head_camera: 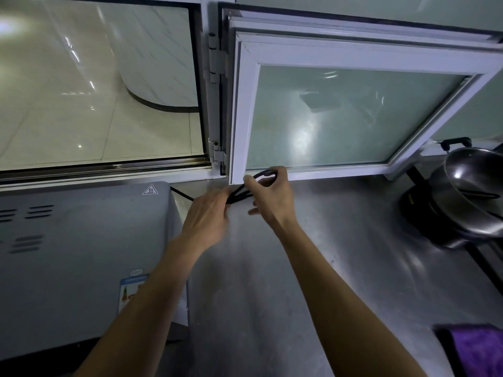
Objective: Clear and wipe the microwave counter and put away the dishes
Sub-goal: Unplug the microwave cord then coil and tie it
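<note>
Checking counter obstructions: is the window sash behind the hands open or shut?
Open. The window sash is swung inward on its left hinges, its frame angled out over the counter, right above the hands.

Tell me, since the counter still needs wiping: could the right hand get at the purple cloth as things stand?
Probably not right away. The right hand and left hand both grip the black cord. Bare counter lies between it and the purple cloth, so once it lets go, nothing blocks the way.

Frosted window (pixel 353 115) swung open — black cord (pixel 239 193) looped.
</note>
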Demonstrator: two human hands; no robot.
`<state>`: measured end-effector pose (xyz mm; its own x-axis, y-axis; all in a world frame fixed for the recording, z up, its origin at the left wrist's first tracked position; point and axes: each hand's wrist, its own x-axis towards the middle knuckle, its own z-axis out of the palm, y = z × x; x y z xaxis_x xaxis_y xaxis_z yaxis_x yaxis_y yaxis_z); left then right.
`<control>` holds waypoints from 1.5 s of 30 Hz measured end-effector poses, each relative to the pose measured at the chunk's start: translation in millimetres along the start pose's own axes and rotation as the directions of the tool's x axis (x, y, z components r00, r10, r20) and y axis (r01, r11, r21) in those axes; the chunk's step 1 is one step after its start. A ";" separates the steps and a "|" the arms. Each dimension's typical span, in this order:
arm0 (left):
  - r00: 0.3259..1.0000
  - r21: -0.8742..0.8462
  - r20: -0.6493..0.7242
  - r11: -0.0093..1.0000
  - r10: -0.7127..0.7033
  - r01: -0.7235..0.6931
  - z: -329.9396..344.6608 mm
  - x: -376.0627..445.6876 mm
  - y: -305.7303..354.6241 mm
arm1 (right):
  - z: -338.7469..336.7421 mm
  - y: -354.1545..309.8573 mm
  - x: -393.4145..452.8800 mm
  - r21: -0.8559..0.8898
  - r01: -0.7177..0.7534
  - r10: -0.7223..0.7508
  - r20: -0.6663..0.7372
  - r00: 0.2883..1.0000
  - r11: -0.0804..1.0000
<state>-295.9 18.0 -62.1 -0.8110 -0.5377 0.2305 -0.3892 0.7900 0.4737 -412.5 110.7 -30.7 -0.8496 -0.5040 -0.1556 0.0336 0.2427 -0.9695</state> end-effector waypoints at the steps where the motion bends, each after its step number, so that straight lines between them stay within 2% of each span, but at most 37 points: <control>1: 1.000 -0.025 0.001 0.999 -0.021 0.021 -0.4 -0.8 -0.9 | 2.1 2.3 -0.5 0.049 0.004 -0.003 -0.002 1.000 0.999; 4: 0.995 -0.070 0.044 0.993 -0.095 0.098 -2.5 1.7 -3.3 | 3.2 8.4 -1.9 0.246 -0.036 0.032 0.020 0.999 0.969; 6: 0.989 -0.132 0.063 0.981 -0.131 0.138 -4.7 5.4 -0.7 | 3.7 9.8 -4.4 0.377 -0.085 0.051 0.100 0.994 0.922; 9: 0.984 -0.230 0.056 0.957 -0.167 0.175 -10.2 12.0 4.5 | 10.8 3.1 -8.6 0.541 -0.102 0.003 0.181 0.983 0.835; 12: 0.972 -0.309 0.076 0.922 -0.220 0.233 -16.6 18.1 3.0 | 20.4 -6.4 -10.5 0.589 -0.124 0.010 0.194 0.981 0.799; 20: 0.945 -0.441 0.157 0.836 -0.287 0.327 -22.6 18.3 -7.0 | 28.7 0.9 -13.6 0.405 -0.086 0.008 0.190 0.982 0.910; 23: 0.934 -0.519 0.186 0.777 -0.306 0.358 -26.5 17.4 -7.6 | 17.4 11.3 -13.6 0.223 0.023 -0.061 0.162 0.985 0.975; 25: 0.936 -0.511 0.189 0.784 -0.297 0.352 -28.4 17.0 -5.9 | 10.1 17.7 -15.6 0.005 0.163 -0.162 0.159 0.974 0.987; 28: 0.947 -0.434 0.166 0.842 -0.275 0.320 -28.1 16.0 -0.7 | 3.0 23.2 -19.0 -0.226 0.370 -0.337 0.172 0.926 0.901; 30: 0.949 -0.389 0.155 0.867 -0.273 0.313 -25.8 15.9 2.6 | 2.5 22.2 -22.2 -0.272 0.458 -0.422 0.181 0.888 0.846; 33: 0.946 -0.393 0.151 0.860 -0.288 0.325 -25.4 18.0 4.3 | 5.0 20.3 -24.1 -0.254 0.509 -0.476 0.182 0.860 0.822; 39: 0.944 -0.477 0.179 0.815 -0.277 0.329 -27.3 17.3 -2.9 | 3.2 25.4 -19.9 -0.247 0.499 -0.455 0.216 0.864 0.831; 45: 0.954 -0.462 0.177 0.835 -0.243 0.298 -21.7 14.2 -1.8 | -2.0 17.2 -17.5 -0.348 0.648 -0.539 0.365 0.759 0.678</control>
<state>-297.3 2.6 -41.2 -0.7562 -0.6528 -0.0452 -0.3652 0.3636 0.8570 -398.1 125.3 -44.3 -0.4714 -0.8158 0.3351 -0.7106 0.1263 -0.6922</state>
